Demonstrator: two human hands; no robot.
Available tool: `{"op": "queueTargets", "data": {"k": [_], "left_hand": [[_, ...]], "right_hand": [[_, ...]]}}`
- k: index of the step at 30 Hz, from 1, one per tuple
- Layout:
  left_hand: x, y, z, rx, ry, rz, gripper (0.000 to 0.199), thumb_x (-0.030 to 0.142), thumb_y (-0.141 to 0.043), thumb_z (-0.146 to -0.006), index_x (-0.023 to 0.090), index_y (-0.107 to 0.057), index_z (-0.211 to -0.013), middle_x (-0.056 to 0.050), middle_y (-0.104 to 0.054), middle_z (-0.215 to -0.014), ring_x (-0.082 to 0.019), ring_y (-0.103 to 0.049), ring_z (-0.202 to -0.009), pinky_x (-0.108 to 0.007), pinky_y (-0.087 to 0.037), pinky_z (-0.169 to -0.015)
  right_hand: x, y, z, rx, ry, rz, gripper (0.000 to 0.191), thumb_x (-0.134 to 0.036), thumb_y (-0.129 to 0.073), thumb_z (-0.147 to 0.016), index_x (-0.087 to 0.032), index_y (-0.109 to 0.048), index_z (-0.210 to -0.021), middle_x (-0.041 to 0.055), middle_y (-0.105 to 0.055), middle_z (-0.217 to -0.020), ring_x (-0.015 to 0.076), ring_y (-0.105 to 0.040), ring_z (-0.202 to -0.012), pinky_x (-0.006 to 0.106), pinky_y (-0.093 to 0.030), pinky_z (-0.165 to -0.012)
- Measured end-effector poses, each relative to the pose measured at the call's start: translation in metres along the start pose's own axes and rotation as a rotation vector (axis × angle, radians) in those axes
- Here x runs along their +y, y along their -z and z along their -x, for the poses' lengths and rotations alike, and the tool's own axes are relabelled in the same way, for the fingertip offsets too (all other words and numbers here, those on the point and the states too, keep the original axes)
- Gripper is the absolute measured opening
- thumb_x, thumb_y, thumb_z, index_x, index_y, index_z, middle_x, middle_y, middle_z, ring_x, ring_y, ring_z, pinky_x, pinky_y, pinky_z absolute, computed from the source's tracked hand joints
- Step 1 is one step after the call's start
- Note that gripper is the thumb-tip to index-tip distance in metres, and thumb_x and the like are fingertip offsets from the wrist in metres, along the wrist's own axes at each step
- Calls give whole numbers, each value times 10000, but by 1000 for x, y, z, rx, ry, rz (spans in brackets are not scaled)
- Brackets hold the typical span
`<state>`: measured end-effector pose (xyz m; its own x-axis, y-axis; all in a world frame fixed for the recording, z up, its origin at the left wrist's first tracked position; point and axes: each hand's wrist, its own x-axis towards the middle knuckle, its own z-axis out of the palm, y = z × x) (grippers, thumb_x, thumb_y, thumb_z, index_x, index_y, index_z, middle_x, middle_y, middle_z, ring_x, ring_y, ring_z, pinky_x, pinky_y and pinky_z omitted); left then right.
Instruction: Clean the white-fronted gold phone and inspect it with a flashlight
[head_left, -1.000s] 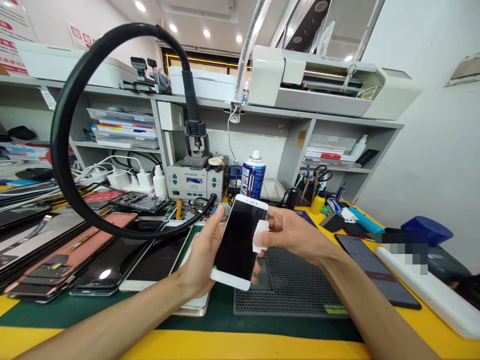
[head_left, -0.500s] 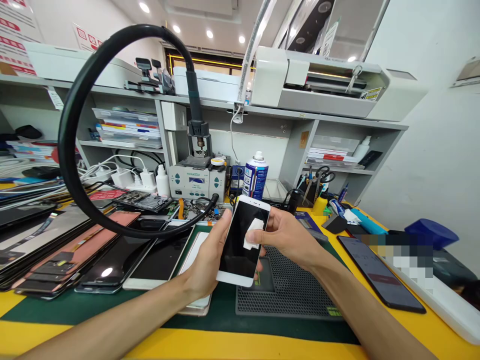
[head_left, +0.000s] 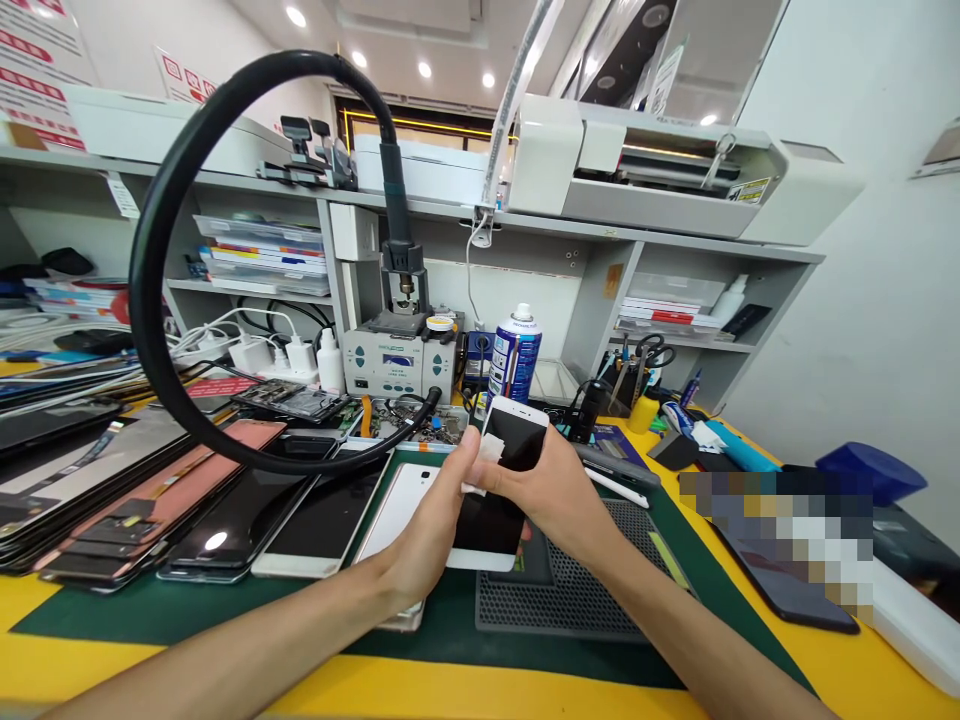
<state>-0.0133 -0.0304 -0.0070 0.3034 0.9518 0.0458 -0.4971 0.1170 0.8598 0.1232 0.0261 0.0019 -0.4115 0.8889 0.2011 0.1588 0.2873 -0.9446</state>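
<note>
A white-framed smartphone [head_left: 487, 540] with a dark screen is held up over the mat, tilted toward me. My left hand [head_left: 431, 525] grips it along the left edge, thumb on the side and the other fingers hidden behind. Across the screen reaches my right hand [head_left: 566, 490], its thumb pressing a small white tissue [head_left: 491, 448] to the glass near the left edge. The right fingers are mostly out of sight. Beneath lies a black perforated work pad [head_left: 570, 610]. Left of the phone, partly behind my left forearm, rests another white phone [head_left: 405, 500], back up.
Several phones and screens lie in a row at left, including a black-screened phone [head_left: 319, 525]. Behind them stands a hot-air station [head_left: 401, 365] with a looping black hose [head_left: 146, 330]. A blue spray can [head_left: 514, 360] is at the back. A dark phone [head_left: 780, 570] lies right.
My right hand has moved left across the screen with the tissue, from the right side to the left edge. A white pen-like stick now shows beyond my right hand.
</note>
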Motion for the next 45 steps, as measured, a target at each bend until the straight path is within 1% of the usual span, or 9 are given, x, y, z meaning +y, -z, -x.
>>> {"op": "queueTargets", "data": {"k": [3, 7, 13, 18, 23, 26, 32, 38, 45], "left_hand": [[2, -1, 1, 20, 68, 18, 685, 671, -406, -933, 129, -671, -1257, -104, -731, -780, -280, -693, -766, -370, -541, -725], [9, -3, 2, 48, 103, 94, 627, 619, -373, -966, 157, -648, -1289, -97, -746, -832, -303, -715, -834, -390, -551, -748], [16, 1, 0, 0, 178, 209, 661, 671, -406, -928, 158, -648, -1267, -106, -750, -889, -314, -716, -866, -415, -551, -782], [18, 3, -1, -7, 196, 220, 722, 724, -404, -897, 145, -634, -1262, -127, -735, -871, -308, -710, -806, -432, -547, -751], [16, 7, -3, 21, 181, 179, 724, 727, -412, -891, 121, -661, -1199, -134, -719, -822, -295, -693, -784, -428, -554, -743], [14, 9, -4, 13, 180, 160, 750, 734, -400, -890, 96, -671, -1177, -160, -725, -836, -295, -689, -774, -437, -561, -739], [15, 7, -4, 3, 193, 153, 793, 752, -378, -884, 65, -692, -1128, -186, -725, -854, -283, -692, -718, -422, -567, -691], [17, 6, -3, 7, 190, 167, 790, 744, -393, -884, 59, -686, -1147, -184, -724, -855, -286, -697, -703, -416, -570, -652], [16, 7, -5, 88, 177, 232, 702, 714, -450, -883, 133, -647, -1224, -147, -734, -897, -296, -708, -735, -422, -566, -664]], "right_hand": [[2, -1, 2, 44, -6, 18, 581, -404, -859, -675, -219, -581, -1150, 26, -694, -934, 148, -591, -606, 223, -440, -425], [3, -1, 3, 41, -3, -2, 637, -449, -874, -641, -219, -578, -1156, 38, -688, -955, 172, -620, -667, 227, -463, -441], [2, -2, 3, -32, -69, -51, 752, -519, -882, -612, -248, -514, -1209, 31, -664, -944, 152, -590, -566, 229, -446, -351], [-3, 7, 2, -100, -30, -46, 494, -466, -826, -722, -225, -553, -1056, -4, -644, -843, 134, -596, -572, 228, -477, -439], [-12, 25, -1, -320, -8, -64, 256, -380, -710, -851, -201, -558, -955, -10, -648, -747, 138, -590, -510, 272, -495, -497], [-17, 36, -1, -443, -12, -89, 243, -395, -690, -867, -184, -571, -892, 2, -655, -709, 159, -622, -568, 289, -497, -581], [-18, 52, -3, -577, -3, -116, 271, -410, -692, -870, -157, -597, -845, 34, -668, -752, 170, -637, -701, 297, -474, -704], [-18, 51, -4, -619, 12, -164, 264, -385, -723, -850, -160, -588, -882, 7, -626, -737, 158, -613, -674, 295, -472, -693], [-17, 41, -3, -556, -9, -134, 242, -254, -743, -830, -179, -585, -997, -8, -627, -769, 165, -629, -660, 337, -542, -683]]}}
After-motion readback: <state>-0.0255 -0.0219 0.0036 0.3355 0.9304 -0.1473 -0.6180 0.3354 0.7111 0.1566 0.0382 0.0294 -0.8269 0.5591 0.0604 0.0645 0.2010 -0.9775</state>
